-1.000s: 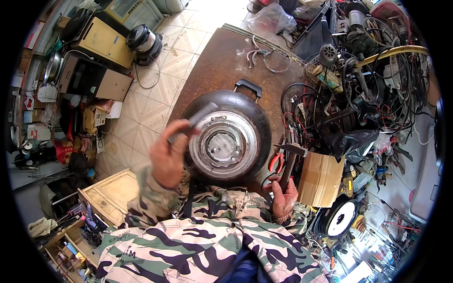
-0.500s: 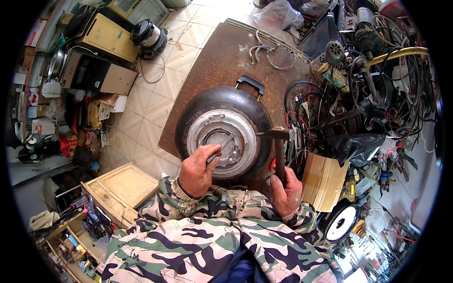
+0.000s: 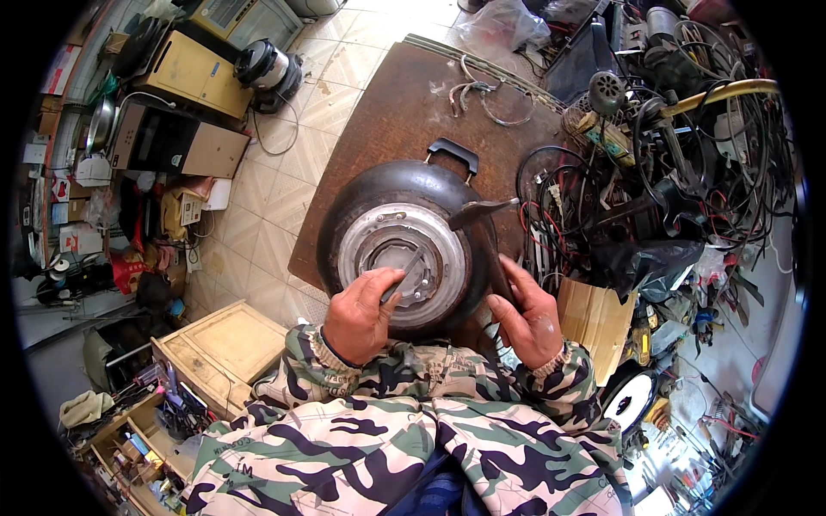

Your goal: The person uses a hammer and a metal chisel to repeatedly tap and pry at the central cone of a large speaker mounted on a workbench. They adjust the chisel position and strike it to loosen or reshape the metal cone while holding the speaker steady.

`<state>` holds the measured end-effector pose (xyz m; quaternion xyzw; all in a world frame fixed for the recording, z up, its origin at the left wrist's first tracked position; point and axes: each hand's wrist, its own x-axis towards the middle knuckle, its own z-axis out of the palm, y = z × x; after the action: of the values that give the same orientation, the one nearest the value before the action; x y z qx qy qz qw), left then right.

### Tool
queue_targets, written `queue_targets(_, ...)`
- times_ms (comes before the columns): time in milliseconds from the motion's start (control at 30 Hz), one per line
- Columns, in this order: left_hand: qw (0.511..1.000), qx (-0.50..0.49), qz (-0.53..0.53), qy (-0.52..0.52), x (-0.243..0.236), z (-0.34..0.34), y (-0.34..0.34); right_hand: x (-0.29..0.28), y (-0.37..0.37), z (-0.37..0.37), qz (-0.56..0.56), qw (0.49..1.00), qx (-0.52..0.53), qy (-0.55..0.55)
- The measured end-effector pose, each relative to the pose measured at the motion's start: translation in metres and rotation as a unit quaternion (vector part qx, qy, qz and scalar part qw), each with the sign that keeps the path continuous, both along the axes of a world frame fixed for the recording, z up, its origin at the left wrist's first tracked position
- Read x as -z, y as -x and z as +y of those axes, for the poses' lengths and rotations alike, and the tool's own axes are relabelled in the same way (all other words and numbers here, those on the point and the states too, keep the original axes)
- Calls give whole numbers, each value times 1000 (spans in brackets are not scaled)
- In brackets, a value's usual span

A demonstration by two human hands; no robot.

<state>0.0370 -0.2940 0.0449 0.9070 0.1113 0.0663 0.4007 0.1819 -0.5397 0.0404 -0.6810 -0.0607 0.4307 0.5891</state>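
Note:
A round black pan, seemingly an electric wok turned upside down, lies on a brown board. A grey metal ring is set in its underside, and a black handle sticks out at its far side. My left hand is closed around a flat metal chisel, whose tip slants into the ring's centre. To the right, my right hand grips the handle of a hammer. The hammer's head is raised above the pan's right side; the gap to the chisel cannot be judged.
The rusty brown board carries loose cables at its far end. Tangled wires and parts crowd the right side, beside a cardboard piece. A wooden drawer unit stands at near left; a microwave is farther left.
The hammer has tilted over to the left, its head moving left and away from me. My right hand's fingers have loosened somewhat around the handle. The chisel has hardly moved.

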Motion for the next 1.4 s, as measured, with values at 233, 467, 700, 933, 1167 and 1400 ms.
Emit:
queue_targets(233,1000,4,9,-5,-2,3,-3,17,-12,13,-107,981,-161,-29)
queue_targets(467,1000,6,15,1,-1,3,-2,22,-7,9,-157,985,-58,-44)
queue_targets(700,1000,11,15,-4,-1,5,0,9,-8,12,-75,991,-111,17)
queue_targets(933,1000,11,8,-4,0,6,0,10,-8,10,-93,984,-152,-7)
queue_targets(1167,1000,16,-8,-6,-3,6,-1,-4,-9,3,-70,998,-2,-4)
queue_targets(1400,999,38,6,-26,1,2,2,3,3,3,-142,982,-126,6)
